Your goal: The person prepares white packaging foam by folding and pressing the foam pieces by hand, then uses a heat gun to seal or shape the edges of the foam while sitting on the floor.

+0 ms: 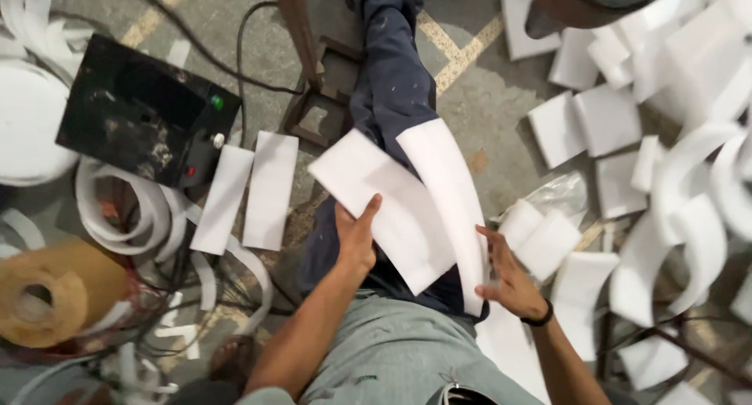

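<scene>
Floor (501,115) — grey concrete with faint yellow lines. Left of the hands and farther off: black control box (141,111) with a green and a red light, dark cables (243,52) running from it. Just right of the box, two flat white foam strips (247,189) side by side. Under the box, curled white foam offcuts (125,209). Lower left: roll of brown tape (47,295). Beyond the hands, a rusty metal stand (313,84). To the right — a scattered heap of cut white foam blocks (603,123) and a crumpled clear plastic bag (560,193).
</scene>
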